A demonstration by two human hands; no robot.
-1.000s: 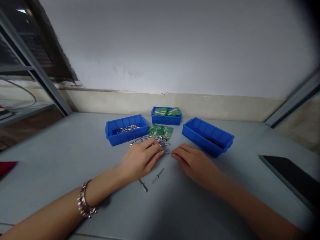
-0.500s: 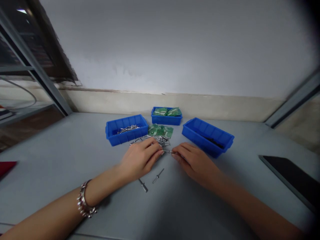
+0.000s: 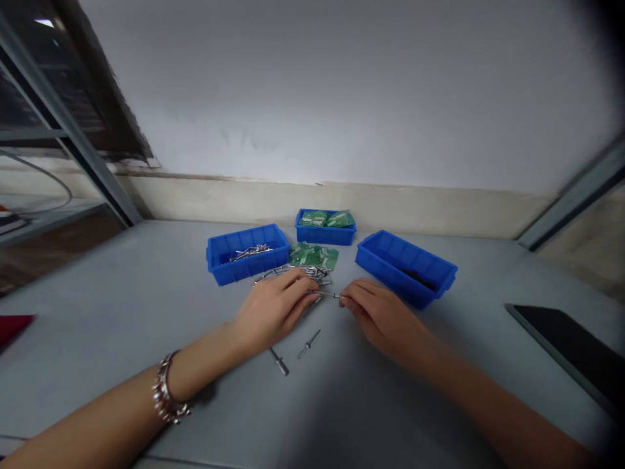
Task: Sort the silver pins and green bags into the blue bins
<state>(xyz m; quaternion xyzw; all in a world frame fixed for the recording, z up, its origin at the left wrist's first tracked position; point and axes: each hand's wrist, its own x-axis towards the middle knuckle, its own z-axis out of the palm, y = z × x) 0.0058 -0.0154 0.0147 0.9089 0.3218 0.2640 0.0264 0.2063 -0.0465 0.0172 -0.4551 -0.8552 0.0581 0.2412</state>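
My left hand (image 3: 276,306) is closed, its fingertips at the thin pin end of a silver blind rivet (image 3: 328,294). At the other end of that rivet, the thumb and fingers of my right hand (image 3: 378,312) pinch its body, which is partly hidden. Beyond my left hand lies a pile of blind rivets (image 3: 312,273), partly covered by the fingers. Two more lie apart on the table nearer me: a thin loose rivet (image 3: 309,344) and a thicker rivet (image 3: 280,362), whose pin runs under my left hand.
A blue bin of rivets (image 3: 248,268) stands left, a blue bin with green packets (image 3: 325,234) at the back, and a blue bin with dark pieces (image 3: 405,277) right. A green packet (image 3: 315,255) lies between them. A dark flat tablet-like object (image 3: 566,345) is far right.
My right hand has shifted slightly right, and more of the rivet shows between the hands. My left hand has barely moved.
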